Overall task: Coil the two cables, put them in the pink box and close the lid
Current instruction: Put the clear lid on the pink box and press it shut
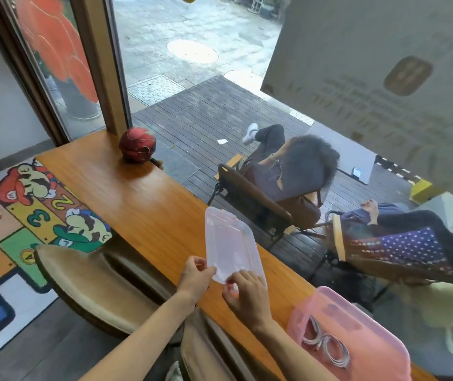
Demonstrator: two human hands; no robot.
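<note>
The pink box stands open at the right end of the wooden counter. Inside it lie two coiled white cables, side by side. The clear plastic lid is off the box, tilted above the counter to the box's left. My left hand pinches the lid's near left corner. My right hand grips the lid's near edge, fingers curled under it.
The narrow wooden counter runs along a window. A red ball-like toy sits at its far end. Cushioned stools stand below on my side. Beyond the glass, people sit on chairs on a deck.
</note>
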